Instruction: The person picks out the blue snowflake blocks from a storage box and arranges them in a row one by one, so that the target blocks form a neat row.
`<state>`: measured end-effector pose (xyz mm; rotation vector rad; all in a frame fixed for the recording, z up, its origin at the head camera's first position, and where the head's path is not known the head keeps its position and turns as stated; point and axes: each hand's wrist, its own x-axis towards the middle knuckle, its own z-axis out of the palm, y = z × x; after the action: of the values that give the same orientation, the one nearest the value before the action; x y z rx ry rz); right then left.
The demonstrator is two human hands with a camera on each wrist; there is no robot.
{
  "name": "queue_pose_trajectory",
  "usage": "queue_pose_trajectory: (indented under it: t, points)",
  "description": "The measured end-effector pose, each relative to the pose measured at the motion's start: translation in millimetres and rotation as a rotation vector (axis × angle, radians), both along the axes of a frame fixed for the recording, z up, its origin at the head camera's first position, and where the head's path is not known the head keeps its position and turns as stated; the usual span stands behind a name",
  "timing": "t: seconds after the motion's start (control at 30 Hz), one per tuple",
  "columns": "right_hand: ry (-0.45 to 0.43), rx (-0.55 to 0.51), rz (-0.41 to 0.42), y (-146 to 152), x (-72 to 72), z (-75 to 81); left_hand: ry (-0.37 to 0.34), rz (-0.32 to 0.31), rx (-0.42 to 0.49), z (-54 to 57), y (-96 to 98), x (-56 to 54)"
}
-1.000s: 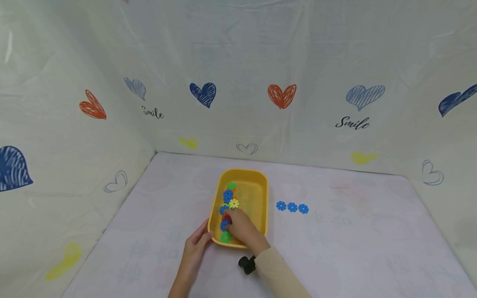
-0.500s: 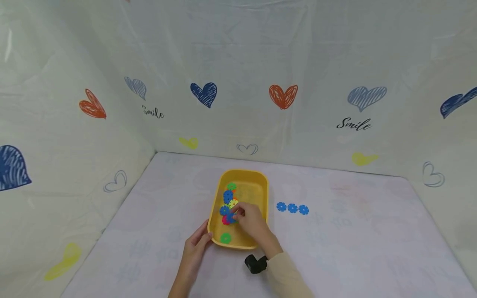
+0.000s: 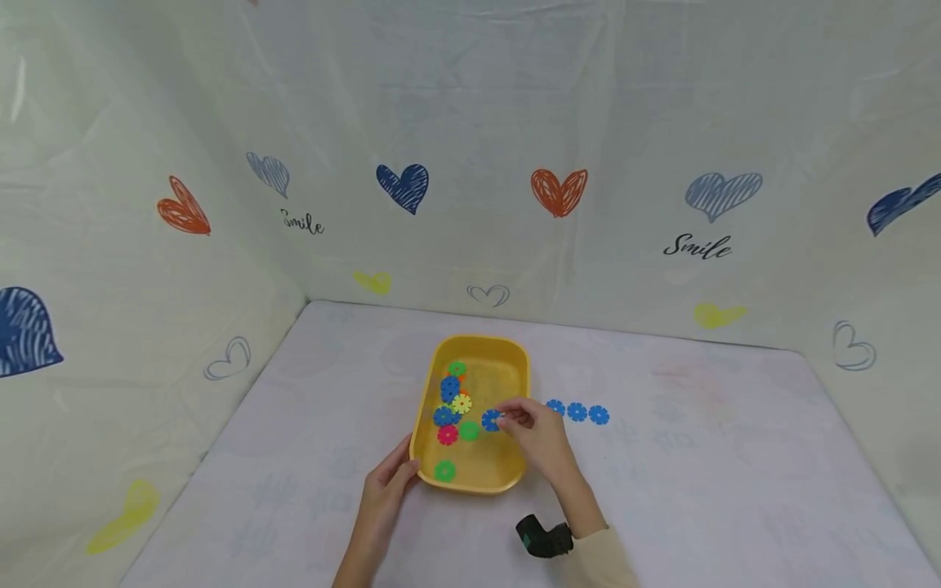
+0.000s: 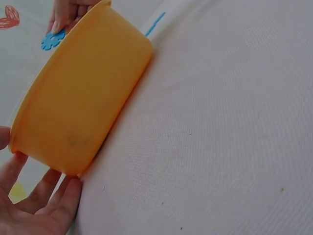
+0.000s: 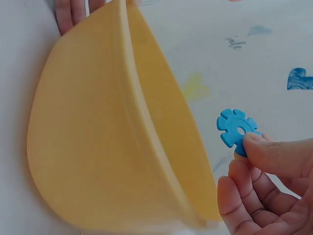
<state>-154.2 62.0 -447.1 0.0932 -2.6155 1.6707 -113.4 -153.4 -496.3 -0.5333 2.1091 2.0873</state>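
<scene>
Between thumb and fingers, my right hand [image 3: 542,434] pinches a blue notched disc [image 5: 238,128], a flat snowflake-style building piece with a central hole. In the head view it hangs over the right part of a yellow plastic tub [image 3: 500,482]. My left hand [image 3: 387,483] grips the tub's near left corner, thumb at the rim and fingers against the outside wall. Along the tub's left side lie several similar discs: a pink one [image 3: 448,434], a pale yellow one [image 3: 461,403], green ones [image 3: 444,470] and blue ones [image 3: 450,385]. Some overlap.
Three blue discs [image 3: 577,412] lie in a row on the pale table [image 3: 698,490], right of the tub. A black wrist device [image 3: 542,537] sits at my right wrist. A white curtain [image 3: 478,98] with printed hearts stands behind and at the sides.
My right hand has picked a blue disc from the pile and moved right with it toward the tub's right rim. The pink and a green disc now show. The left hand stays put.
</scene>
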Motion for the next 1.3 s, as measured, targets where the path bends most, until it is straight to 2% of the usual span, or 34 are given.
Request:
queue_pose_trajectory:
  t: [0.3,0.43,0.53,0.63,0.77,0.87,0.93,1.07,1.17,1.3]
  points:
    - [-0.075,-0.05,-0.134,33.4,5.2,-7.6,-0.018,0.006,-0.015,-1.0,-0.4,-0.3]
    - [-0.077,-0.079,-0.174,47.6,8.4,-13.1,-0.01,-0.002,-0.016,-0.8,-0.5,0.2]
    - [-0.037,-0.084,-0.206,58.7,8.9,-25.9,-0.007,-0.005,-0.021,-1.1,-0.7,1.2]
    - [-0.002,-0.081,-0.233,74.6,3.1,-52.2,-0.006,-0.01,-0.027,-0.9,-0.5,2.2]
    - [-0.033,-0.103,-0.273,97.8,-6.9,-83.5,0.0,-0.01,-0.026,-0.4,0.0,3.5]
    - [-0.06,-0.114,-0.303,110.9,-8.8,-89.5,0.009,-0.011,-0.028,-0.5,-0.1,4.0]
    - [-0.063,-0.106,-0.311,117.4,-7.1,-87.3,0.007,-0.008,-0.031,-0.6,0.1,4.0]
    - [-0.075,-0.089,-0.332,125.1,-1.0,-70.6,-0.002,0.005,-0.034,-1.4,0.3,3.4]
    - [-0.122,-0.059,-0.357,127.1,3.7,-52.5,0.002,0.007,-0.035,-2.2,0.0,3.2]
    - [-0.191,-0.036,-0.392,131.1,4.9,-37.7,0.006,-0.001,-0.029,-2.2,-0.4,3.7]
